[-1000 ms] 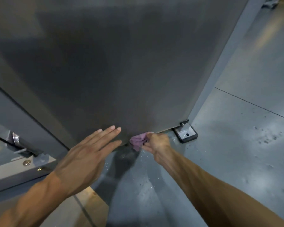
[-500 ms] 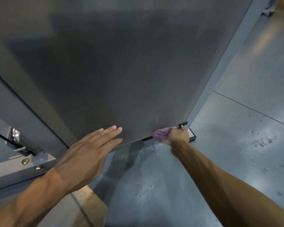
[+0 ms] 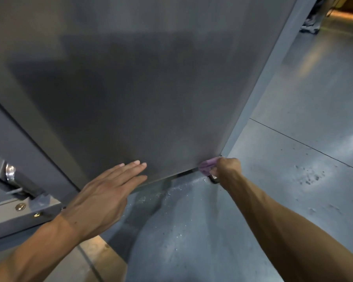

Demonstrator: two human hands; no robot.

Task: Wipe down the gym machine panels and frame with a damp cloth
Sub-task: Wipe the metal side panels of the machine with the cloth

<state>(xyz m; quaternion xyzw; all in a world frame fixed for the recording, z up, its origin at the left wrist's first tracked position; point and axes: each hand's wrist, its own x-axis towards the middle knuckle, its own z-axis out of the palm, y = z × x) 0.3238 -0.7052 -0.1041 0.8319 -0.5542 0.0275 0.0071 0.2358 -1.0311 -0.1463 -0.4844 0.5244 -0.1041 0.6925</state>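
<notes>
Your right hand [image 3: 228, 166] slid rightward to the one panel [image 3: 151, 88]'s bottom corner, fingers gripping one cloth [image 3: 207, 166]; left hand [image 3: 110, 186] flat, fingers straight.

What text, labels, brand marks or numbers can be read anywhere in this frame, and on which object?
None can be read.
The grey machine panel shows no print, sticker or logo.
The frame rail at lower left carries only brass screws, no markings.
The purple cloth gripped by the right hand is plain.
The floor has only scuffs and a seam.
</notes>
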